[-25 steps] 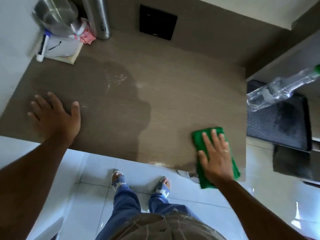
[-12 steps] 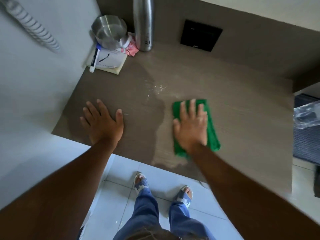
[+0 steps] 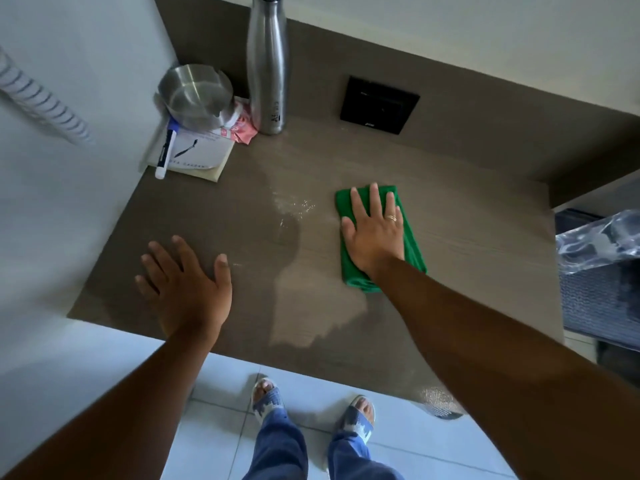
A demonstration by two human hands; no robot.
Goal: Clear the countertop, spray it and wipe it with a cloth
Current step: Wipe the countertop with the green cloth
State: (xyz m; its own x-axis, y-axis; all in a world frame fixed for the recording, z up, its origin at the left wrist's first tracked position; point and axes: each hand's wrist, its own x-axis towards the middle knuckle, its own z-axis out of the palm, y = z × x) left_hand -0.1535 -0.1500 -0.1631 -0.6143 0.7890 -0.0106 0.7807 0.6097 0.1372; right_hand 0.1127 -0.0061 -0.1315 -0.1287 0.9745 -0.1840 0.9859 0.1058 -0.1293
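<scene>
right hand [image 3: 375, 237] pressed flat, fingers spread, on folded green cloth [image 3: 412, 244]; left hand [image 3: 188, 289] splayed on woodgrain countertop [image 3: 467, 237].

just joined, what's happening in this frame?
A person is wiping a brown countertop. The right hand presses flat on a folded green cloth near the middle, beside a patch of spray droplets. The left hand rests flat on the counter, holding nothing. A steel bottle, a metal bowl, a marker and papers sit in the back left corner.
</scene>
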